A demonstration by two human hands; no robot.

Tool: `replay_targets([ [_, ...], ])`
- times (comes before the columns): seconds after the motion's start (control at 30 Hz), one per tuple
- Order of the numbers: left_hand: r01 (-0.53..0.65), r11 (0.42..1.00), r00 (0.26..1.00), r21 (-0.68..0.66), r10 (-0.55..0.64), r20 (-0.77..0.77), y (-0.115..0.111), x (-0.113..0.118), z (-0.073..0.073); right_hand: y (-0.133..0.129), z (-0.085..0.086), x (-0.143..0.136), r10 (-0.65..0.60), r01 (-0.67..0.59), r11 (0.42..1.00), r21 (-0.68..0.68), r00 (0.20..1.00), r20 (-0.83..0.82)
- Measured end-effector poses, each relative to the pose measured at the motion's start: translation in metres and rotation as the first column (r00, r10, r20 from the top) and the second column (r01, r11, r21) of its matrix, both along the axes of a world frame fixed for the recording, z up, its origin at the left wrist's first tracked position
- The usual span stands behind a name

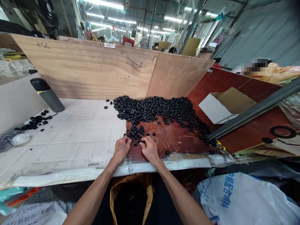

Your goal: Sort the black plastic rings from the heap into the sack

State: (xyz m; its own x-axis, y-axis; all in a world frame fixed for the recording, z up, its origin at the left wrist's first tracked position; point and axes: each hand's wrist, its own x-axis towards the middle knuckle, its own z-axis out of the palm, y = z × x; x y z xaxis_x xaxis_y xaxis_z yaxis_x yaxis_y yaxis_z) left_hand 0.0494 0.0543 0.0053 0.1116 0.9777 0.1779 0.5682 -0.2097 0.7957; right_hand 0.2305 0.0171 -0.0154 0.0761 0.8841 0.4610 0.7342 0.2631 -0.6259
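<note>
2 hands (122, 149) at lower centre, 1 grey bottle (47, 95) upper left. Black rings (154, 109): too many to count; 2 heaps

Ring pile (159, 111) lies behind both hands, bottle (47, 94) far left.

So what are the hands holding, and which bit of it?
It cannot be told for sure. Both the left hand and right hand rest fingertips-down on a small cluster of black rings; any grip is hidden under the fingers.

To my left the tiled tabletop (77, 137) lay open. Ahead, a heap of black rings (154, 109) and the plywood wall (93, 68) blocked my reach.
</note>
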Motion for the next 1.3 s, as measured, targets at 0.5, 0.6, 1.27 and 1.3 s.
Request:
replay_targets([
  [0.5,0.116,0.993,0.992,0.034,-0.114,-0.058,-0.028,-0.035,-0.009,-0.023,0.028,-0.006,0.531,-0.528,0.847,-0.058,0.846,0.049],
  [0.6,0.144,0.988,0.987,0.055,-0.139,-0.076,-0.027,-0.033,-0.009,-0.022,0.026,-0.008,0.574,-0.572,0.819,-0.044,0.818,0.037],
  [1.27,0.296,0.952,0.946,0.074,-0.303,0.112,-0.026,-0.027,-0.018,-0.010,0.014,0.000,0.376,-0.432,0.898,-0.084,0.851,-0.366],
  [1.3,0.298,0.952,0.946,0.064,-0.304,0.116,-0.027,-0.027,-0.017,-0.010,0.011,-0.003,0.343,-0.415,0.903,-0.110,0.851,-0.397],
])
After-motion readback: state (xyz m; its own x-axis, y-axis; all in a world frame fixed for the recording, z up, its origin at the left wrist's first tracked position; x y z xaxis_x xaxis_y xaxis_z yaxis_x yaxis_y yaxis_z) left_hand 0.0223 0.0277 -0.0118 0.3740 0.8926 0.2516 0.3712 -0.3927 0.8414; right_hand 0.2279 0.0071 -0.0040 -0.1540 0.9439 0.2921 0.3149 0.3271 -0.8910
